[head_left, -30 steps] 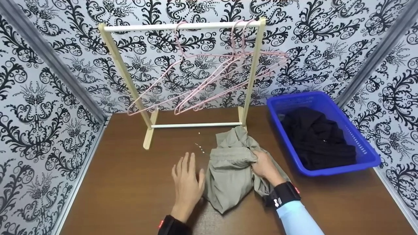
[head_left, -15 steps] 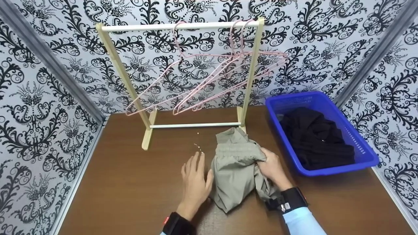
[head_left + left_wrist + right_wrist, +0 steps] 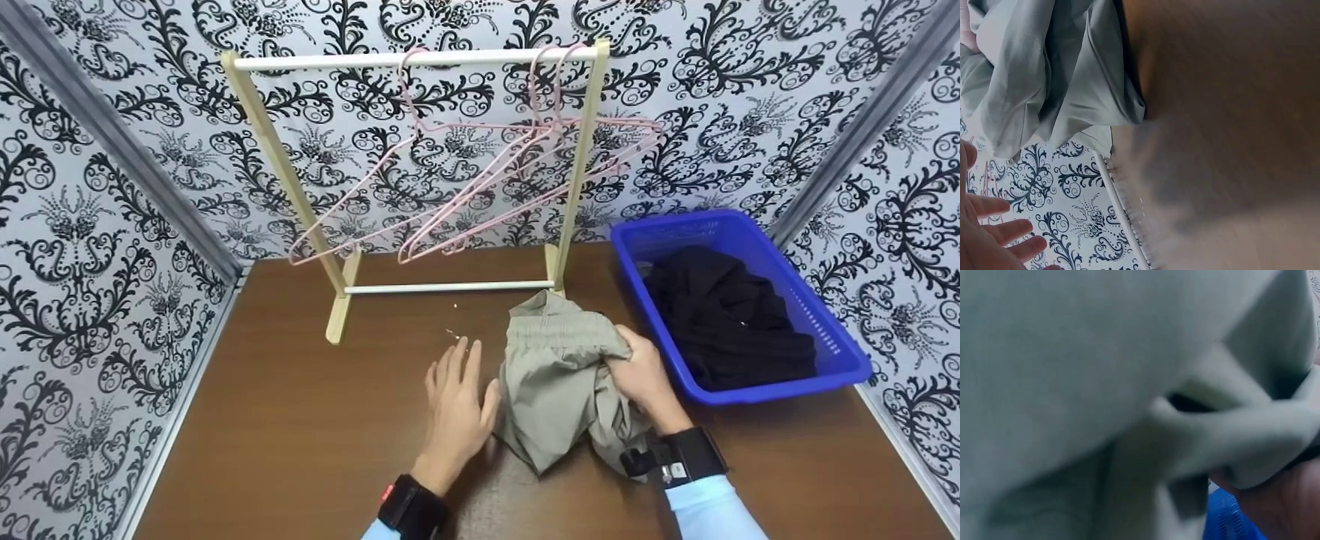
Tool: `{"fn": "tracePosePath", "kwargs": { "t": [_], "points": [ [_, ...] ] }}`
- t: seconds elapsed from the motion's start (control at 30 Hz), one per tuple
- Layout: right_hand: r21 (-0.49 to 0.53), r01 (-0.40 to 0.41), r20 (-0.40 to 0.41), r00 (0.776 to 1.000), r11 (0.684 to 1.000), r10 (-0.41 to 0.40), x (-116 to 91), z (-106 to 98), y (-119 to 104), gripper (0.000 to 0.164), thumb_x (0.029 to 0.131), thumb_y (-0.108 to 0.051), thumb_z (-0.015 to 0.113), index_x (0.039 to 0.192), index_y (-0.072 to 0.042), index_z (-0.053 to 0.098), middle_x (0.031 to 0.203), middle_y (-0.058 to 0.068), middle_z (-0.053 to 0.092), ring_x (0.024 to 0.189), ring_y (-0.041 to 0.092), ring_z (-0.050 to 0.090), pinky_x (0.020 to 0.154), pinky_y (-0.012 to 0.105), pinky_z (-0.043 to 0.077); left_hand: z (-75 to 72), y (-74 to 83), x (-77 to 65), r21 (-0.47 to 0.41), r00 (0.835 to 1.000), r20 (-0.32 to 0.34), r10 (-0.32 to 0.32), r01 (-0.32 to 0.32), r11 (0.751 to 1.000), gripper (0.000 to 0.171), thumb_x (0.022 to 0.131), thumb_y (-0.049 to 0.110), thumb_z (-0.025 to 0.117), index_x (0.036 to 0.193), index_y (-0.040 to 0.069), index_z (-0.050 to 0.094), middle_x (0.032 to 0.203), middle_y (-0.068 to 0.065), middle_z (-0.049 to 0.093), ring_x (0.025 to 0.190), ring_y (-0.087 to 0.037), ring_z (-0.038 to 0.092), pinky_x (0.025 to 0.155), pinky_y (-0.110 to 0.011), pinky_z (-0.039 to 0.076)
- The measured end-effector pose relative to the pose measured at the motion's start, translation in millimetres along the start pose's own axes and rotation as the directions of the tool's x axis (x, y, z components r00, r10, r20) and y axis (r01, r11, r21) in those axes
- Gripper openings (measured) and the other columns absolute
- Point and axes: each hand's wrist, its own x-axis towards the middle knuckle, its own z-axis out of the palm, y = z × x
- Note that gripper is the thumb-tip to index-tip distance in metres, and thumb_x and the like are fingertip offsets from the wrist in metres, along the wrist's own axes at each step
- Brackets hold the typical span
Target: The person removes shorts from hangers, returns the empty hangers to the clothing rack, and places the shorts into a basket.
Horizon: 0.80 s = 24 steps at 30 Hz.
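A khaki-grey garment with a gathered elastic waistband, looking like a pair of trousers or shorts [image 3: 551,382], hangs bunched over the table in the head view. My right hand [image 3: 641,371] grips it at the right end of the waistband. Its folds fill most of the right wrist view, with part of the right hand [image 3: 1283,503] at the lower right. Just left of the cloth is my left hand [image 3: 457,412], fingers straight and spread, holding nothing. In the left wrist view the left hand [image 3: 1002,230] shows at the lower left, below the hanging cloth [image 3: 1044,67].
Behind the garment stands a wooden rack [image 3: 281,157] with a white top rail [image 3: 330,63]. Several pink hangers [image 3: 352,191] hang from it. To the right, a blue basket [image 3: 675,367] contains dark clothing [image 3: 731,322]. Small white specks [image 3: 454,332] lie on the brown table [image 3: 322,420].
My right hand has carried the garment's waistband to the right and slightly up. The left hand has shifted right alongside it, still spread. Rack, hangers and basket stay in place.
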Motion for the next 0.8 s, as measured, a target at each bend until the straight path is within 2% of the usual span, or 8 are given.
{"fn": "tracePosePath", "kwargs": {
  "t": [0.17, 0.27, 0.57, 0.8],
  "points": [
    [0.059, -0.042, -0.011, 0.999, 0.997, 0.043, 3, -7, -7, 0.025, 0.092, -0.001, 0.061, 0.114, -0.006, 0.073, 0.109, 0.012, 0.073, 0.093, 0.020, 0.061, 0.086, 0.028, 0.047, 0.9, 1.6, 4.9, 0.004, 1.000, -0.003, 0.011, -0.011, 1.000, 0.059, 0.098, 0.027, 0.064, 0.148, 0.000, 0.051, 0.149, -0.023, 0.051, 0.136, -0.041, 0.049, 0.109, -0.064, 0.035],
    [0.091, -0.054, -0.019, 0.998, 0.994, 0.056, 5, -11, -11, 0.025, 0.093, -0.001, 0.061, 0.115, -0.005, 0.073, 0.110, 0.013, 0.072, 0.093, 0.018, 0.059, 0.085, 0.023, 0.046, 0.9, 2.8, 7.6, 0.005, 1.000, 0.006, 0.012, -0.012, 1.000, 0.059, 0.098, 0.028, 0.063, 0.150, 0.001, 0.050, 0.150, -0.022, 0.051, 0.136, -0.042, 0.049, 0.109, -0.063, 0.034],
    [0.145, -0.059, -0.032, 0.997, 0.988, 0.064, 8, -26, -23, 0.025, 0.099, -0.008, 0.061, 0.121, -0.006, 0.072, 0.117, 0.015, 0.071, 0.097, 0.011, 0.059, 0.089, 0.020, 0.044, -1.8, 9.5, 16.6, 0.006, 0.999, 0.032, 0.019, -0.019, 1.000, 0.062, 0.099, 0.029, 0.063, 0.153, 0.003, 0.047, 0.153, -0.022, 0.049, 0.138, -0.040, 0.047, 0.114, -0.061, 0.031],
    [0.153, -0.082, -0.057, 0.994, 0.985, 0.092, 13, -38, -29, 0.028, 0.099, -0.011, 0.060, 0.125, -0.005, 0.070, 0.123, 0.017, 0.069, 0.102, 0.015, 0.059, 0.091, 0.021, 0.045, -2.6, 15.1, 25.2, 0.016, 0.999, 0.028, 0.044, -0.044, 0.999, 0.061, 0.100, 0.031, 0.061, 0.152, 0.004, 0.048, 0.154, -0.020, 0.048, 0.140, -0.038, 0.046, 0.114, -0.060, 0.030]
  ]
}}
